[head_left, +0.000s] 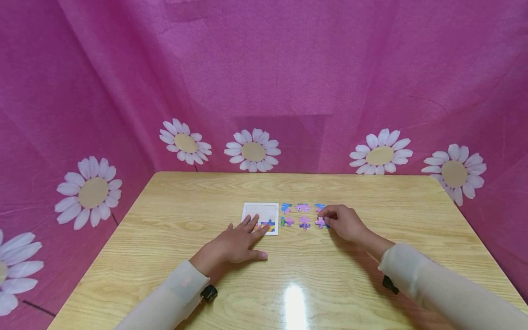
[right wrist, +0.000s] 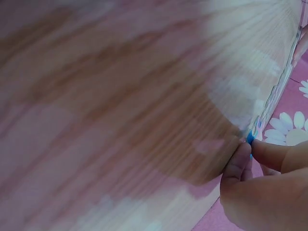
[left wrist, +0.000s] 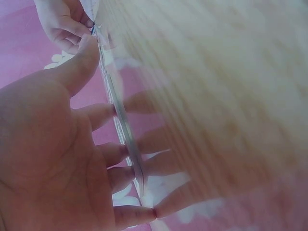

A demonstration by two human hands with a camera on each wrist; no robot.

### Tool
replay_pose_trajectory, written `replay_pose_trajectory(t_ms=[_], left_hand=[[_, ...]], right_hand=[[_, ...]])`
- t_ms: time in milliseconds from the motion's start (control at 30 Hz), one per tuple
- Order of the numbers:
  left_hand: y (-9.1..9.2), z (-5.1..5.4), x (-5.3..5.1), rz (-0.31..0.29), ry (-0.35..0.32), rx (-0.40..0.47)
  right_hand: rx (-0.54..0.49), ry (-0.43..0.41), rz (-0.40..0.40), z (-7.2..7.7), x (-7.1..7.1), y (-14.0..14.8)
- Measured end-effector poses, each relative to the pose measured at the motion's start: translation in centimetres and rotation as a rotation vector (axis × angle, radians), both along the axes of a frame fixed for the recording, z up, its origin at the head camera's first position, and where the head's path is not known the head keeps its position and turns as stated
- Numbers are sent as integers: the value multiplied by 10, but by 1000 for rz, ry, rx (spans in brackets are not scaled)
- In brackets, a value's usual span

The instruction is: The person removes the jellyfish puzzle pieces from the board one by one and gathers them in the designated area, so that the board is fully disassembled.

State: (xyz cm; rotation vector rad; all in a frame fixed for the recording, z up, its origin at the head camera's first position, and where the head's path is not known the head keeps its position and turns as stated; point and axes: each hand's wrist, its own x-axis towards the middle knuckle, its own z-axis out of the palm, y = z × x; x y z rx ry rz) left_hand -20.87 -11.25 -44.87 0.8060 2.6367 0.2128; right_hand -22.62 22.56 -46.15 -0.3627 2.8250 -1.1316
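Note:
A white square frame (head_left: pixel 261 205) lies on the table, with colourful jigsaw pieces (head_left: pixel 270 225) along its lower part. My left hand (head_left: pixel 235 243) rests on the frame's lower left with fingers spread and straight; in the left wrist view the fingertips of that hand (left wrist: pixel 62 139) touch the thin tray (left wrist: pixel 126 132). Right of the frame, several loose pieces (head_left: pixel 304 222) lie in two rows. At the right end of these rows, my right hand (head_left: pixel 345 223) pinches a piece; the right wrist view shows a blue edge (right wrist: pixel 250 137) between thumb and fingers of the hand (right wrist: pixel 269 178).
The wooden table (head_left: pixel 198 197) reaches around the frame and pieces. Behind and beside it hangs a pink cloth (head_left: pixel 264 68) with white daisies. Dark straps or devices (head_left: pixel 209 293) show under both sleeves.

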Motion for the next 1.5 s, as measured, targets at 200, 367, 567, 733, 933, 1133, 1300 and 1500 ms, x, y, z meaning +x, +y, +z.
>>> replay_pose_trajectory(t_ms=[200,367,567,733,933,1133,1300,1500], left_hand=[[0,2,1,4,-1,-2],[0,2,1,8,-12,1],[0,4,1,7,-11,7],[0,5,1,6,-6,9],[1,6,1,9,-8,9],[1,6,1,10,-12,15],[1,6,1,10,-9,20],[-2,6,3,17,-6,22]], right_hand=[[-27,-35,-14,0,1,0],[-74,-74,-23,-1,0,1],[-85,-85,-11,-1,-1,1],[-77,-91,-10,-2,-3,1],[-109,-107,-3,-4,-4,3],[-121,-122,-17,-4,-5,5],[-132,-127,-18,-5,-5,6],[-164,-127,-24,-3,-4,4]])
